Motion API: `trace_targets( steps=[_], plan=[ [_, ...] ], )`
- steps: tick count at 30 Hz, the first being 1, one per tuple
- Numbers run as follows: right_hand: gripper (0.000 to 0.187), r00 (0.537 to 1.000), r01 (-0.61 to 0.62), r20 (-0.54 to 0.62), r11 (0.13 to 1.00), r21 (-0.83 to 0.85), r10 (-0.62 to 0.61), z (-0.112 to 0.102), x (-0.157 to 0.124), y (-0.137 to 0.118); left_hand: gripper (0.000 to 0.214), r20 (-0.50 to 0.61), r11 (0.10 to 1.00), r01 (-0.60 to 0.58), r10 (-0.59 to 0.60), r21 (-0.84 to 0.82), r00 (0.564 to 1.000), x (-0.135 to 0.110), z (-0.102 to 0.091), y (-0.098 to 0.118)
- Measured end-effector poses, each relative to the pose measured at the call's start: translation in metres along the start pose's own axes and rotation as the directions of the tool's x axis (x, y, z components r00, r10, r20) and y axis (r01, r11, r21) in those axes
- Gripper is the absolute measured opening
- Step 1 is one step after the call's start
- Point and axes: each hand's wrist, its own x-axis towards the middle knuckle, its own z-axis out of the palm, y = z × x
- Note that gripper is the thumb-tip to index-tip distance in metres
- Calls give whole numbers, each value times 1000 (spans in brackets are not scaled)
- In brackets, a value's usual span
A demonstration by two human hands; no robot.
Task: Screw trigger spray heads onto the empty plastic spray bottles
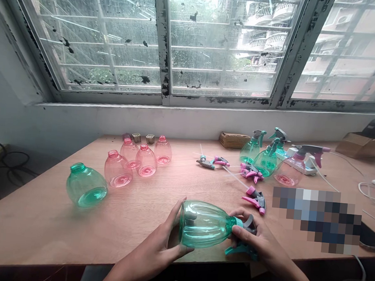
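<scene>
A clear green spray bottle [204, 225] lies sideways between my hands, above the table's front edge. My left hand [168, 239] is wrapped round its base. My right hand [251, 238] grips the neck end, thumb and fingers on the teal collar of the grey and teal spray head [249, 224]. The fingers partly hide that head, so how far it is screwed on cannot be told. Closest beyond my right hand is a loose pink and grey spray head [256, 199], with more pink and grey spray heads [252, 172] behind it.
An open green bottle [86, 186] and several open pink bottles [147, 161] stand at the left. At the back right are several green spray bottles [266, 160], a pink spray bottle [291, 169], a power strip [312, 164], cables and a cardboard box [361, 145]. A blurred patch covers the right side.
</scene>
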Motion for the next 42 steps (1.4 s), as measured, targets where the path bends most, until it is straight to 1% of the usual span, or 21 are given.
trace_targets(
  steps=[10, 21, 26, 32, 34, 38, 40, 42],
  plan=[
    [43, 1000, -20, 13, 1000, 9, 20, -2, 0, 2, 90, 2, 1000, -6, 6, -6, 1000, 0, 1, 0],
    [42, 1000, -11, 13, 1000, 16, 11, -3, 0, 3, 89, 9, 1000, -13, 13, 4, 1000, 0, 0, 0],
    [42, 1000, 0, 26, 1000, 12, 0, -3, 0, 3, 86, 14, 1000, -17, 18, -16, 1000, 0, -2, -2],
    [42, 998, -16, 53, 1000, 18, 15, -4, -1, 2, 84, 10, 999, -8, 8, -46, 1000, 0, 0, -3],
    [40, 997, -21, 69, 1000, 9, 21, -4, -1, 2, 88, 17, 998, -2, 3, -57, 1000, 1, 0, -2],
    [37, 996, -14, 89, 1000, -7, 14, -7, -1, 3, 107, 32, 995, 39, -36, -87, 999, 1, 0, 1],
    [37, 996, -13, 88, 1000, -13, 14, -7, -1, 3, 111, 35, 994, 66, -63, -92, 997, 0, 0, 4],
    [38, 996, -24, 83, 1000, -19, 25, -7, -1, 2, 110, 39, 992, 88, -85, -92, 996, 0, 0, 7]
  ],
)
